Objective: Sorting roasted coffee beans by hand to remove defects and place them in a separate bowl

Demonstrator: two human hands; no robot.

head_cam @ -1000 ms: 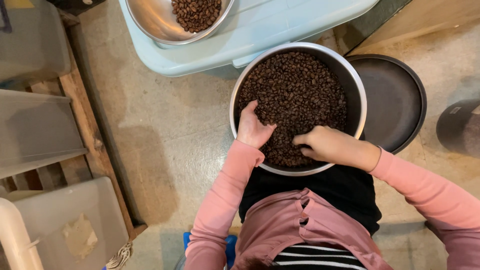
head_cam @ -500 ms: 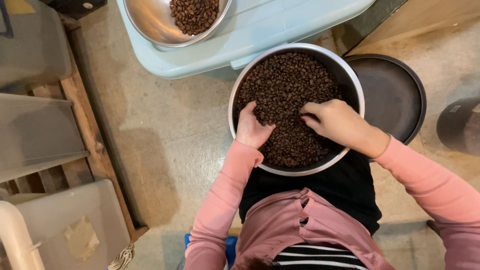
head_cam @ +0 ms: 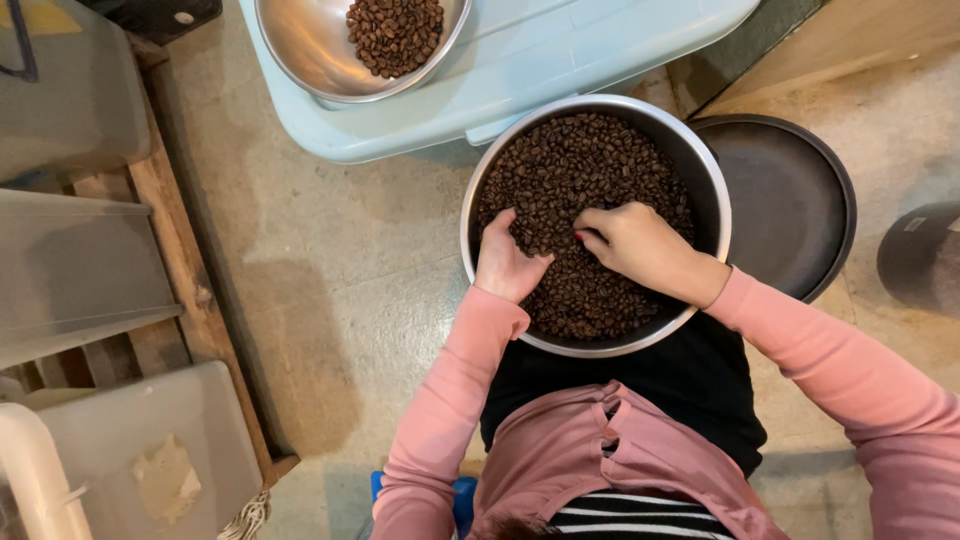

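1. Head view, looking straight down at my lap: I've got a big steel bowl point(head_cam: 478, 190) resting against my knees, full of dark roasted coffee beans point(head_cam: 590, 170).
2. My left hand point(head_cam: 505, 265) is down in the beans at the near-left side of the bowl, palm on the pile and fingers loosely spread, not clamped on anything I can see.
3. My right hand point(head_cam: 640, 248) sits just right of it, more toward the middle of the bowl, fingers curled together and pointing left with the tips in the beans (can't tell if there's a bean pinched in there, they're too small).
4. Both hands are close to each other but not touching, with a strip of beans between them.
5. Up top there's a smaller steel bowl point(head_cam: 300, 50) holding a little heap of beans, and it sits on a pale blue plastic lid point(head_cam: 560, 60).
6. Right of my big bowl, partly tucked under its rim, is a dark round tray point(head_cam: 790, 200) lying on the concrete floor point(head_cam: 330, 250).
7. Far right edge has a dark round container point(head_cam: 925, 260), mostly cut off.
8. On the left are clear plastic bins point(head_cam: 75, 270) on a wooden pallet point(head_cam: 175, 260).
9. Pink sleeves, pink apron over black, in case anyone's wondering.
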